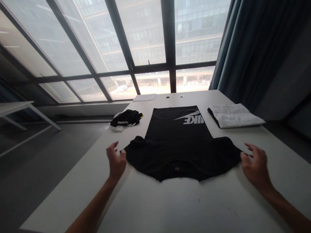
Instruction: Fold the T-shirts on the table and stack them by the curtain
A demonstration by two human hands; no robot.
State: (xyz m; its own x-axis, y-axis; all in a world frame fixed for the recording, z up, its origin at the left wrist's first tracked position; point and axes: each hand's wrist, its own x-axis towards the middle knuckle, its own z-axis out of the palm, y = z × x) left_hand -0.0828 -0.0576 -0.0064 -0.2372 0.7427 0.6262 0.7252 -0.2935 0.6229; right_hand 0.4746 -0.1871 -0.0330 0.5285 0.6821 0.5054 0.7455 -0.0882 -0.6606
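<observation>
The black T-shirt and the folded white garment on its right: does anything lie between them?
No. In the head view, only bare white table separates the black T-shirt from the folded white garment.

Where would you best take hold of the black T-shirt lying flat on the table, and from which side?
Probably at the two sleeve tips of the black T-shirt, pinched from the outside: the left hand and right hand sit open beside each sleeve, and the shirt lies spread flat on the white table, collar nearest.
</observation>
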